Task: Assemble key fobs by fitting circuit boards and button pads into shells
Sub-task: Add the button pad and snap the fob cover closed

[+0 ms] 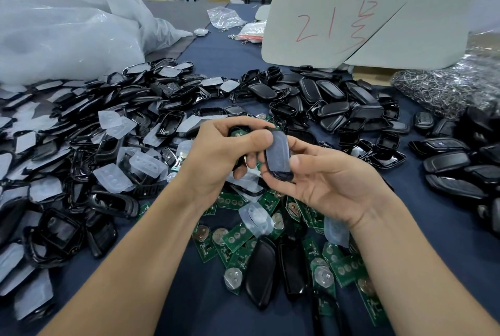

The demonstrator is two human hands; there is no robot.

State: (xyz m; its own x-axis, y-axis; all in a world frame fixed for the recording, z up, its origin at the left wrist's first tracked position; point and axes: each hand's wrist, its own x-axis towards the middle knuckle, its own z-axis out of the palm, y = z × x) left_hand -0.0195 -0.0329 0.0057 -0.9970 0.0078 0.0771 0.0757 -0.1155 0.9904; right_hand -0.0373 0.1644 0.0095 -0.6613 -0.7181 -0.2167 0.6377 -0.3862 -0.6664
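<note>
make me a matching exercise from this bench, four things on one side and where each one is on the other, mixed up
Things:
1 circuit boards
2 grey board
3 plastic bags
4 shell

Places:
a held between the left hand and the right hand
b far left, crumpled and whitish
c heaped on the blue cloth, nearer the person than the hands
d standing far right, with red writing on it

Pairs: 1-c, 2-d, 3-b, 4-a
</note>
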